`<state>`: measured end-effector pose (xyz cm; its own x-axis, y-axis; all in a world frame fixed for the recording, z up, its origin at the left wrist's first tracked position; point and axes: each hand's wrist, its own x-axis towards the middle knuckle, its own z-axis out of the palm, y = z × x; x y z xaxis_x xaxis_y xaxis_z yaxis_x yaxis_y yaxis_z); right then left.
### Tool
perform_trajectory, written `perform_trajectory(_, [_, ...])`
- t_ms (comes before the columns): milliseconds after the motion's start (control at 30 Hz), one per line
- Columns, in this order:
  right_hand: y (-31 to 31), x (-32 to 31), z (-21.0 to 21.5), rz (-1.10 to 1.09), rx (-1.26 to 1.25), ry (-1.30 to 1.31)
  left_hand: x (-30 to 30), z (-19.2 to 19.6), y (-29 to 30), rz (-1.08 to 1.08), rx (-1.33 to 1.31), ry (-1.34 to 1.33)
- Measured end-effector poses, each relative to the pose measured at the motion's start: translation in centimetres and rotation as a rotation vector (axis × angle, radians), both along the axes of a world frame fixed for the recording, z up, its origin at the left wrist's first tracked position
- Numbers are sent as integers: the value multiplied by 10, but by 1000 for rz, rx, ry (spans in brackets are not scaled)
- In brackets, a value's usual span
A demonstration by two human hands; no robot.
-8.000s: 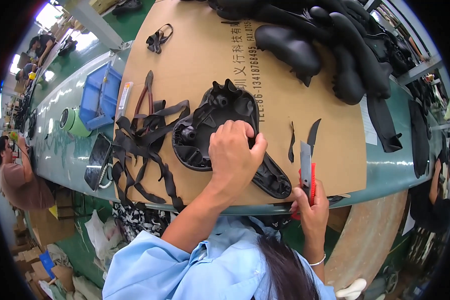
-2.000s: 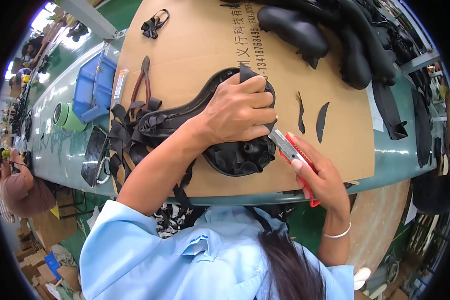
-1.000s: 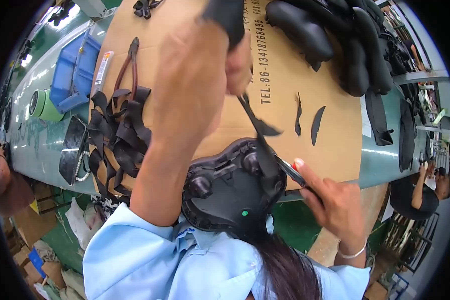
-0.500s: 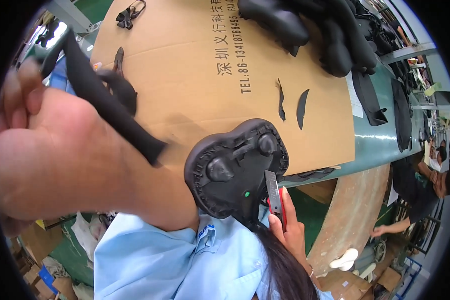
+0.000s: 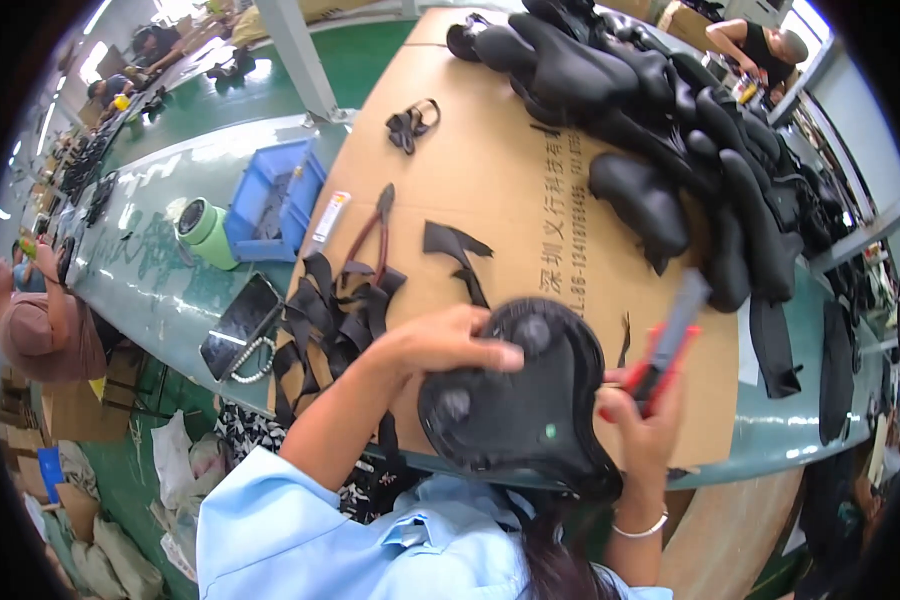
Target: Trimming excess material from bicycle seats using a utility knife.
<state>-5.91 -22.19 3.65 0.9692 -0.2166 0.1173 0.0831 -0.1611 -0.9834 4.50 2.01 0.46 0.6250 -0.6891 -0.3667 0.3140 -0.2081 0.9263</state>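
Note:
A black bicycle saddle (image 5: 555, 410) is held upside down at the near edge of the cardboard, its hollow underside with two round bumps and a green dot facing up. My left hand (image 5: 445, 340) grips its far left rim, thumb lying over the underside. To the right of the saddle, my right hand (image 5: 645, 425) is closed around a red utility knife (image 5: 658, 365) with its blade out, pointing up and away, blurred by motion. Just beyond the saddle lies a cut black strip (image 5: 455, 243). More black scraps (image 5: 335, 320) are heaped to the left of my left hand.
Cardboard (image 5: 490, 180) covers the green table. Many black saddles (image 5: 580, 75) are piled at the far right. At left are red-handled pincers (image 5: 383, 215), a blue bin (image 5: 305, 190), a green round container (image 5: 205, 238), a phone (image 5: 238, 325) and a bead bracelet (image 5: 254, 362). Other people work farther off.
My left hand, earlier raised at left with a black strip, now holds the saddle without that strip. The knife has lifted away from the saddle to the right. The view has shifted, showing more table.

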Motion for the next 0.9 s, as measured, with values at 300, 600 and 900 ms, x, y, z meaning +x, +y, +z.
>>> perform_trajectory(300, [-25,-23,-10,-368,67,-60,209,-6,23,1226,-695,279])
perform_trajectory(600, [-5,-33,-63,-374,275,116,190,-28,-159,188,447,-1941])
perform_trajectory(900, [-11,-39,-70,-488,392,33,87,82,-95,297,17,-768])
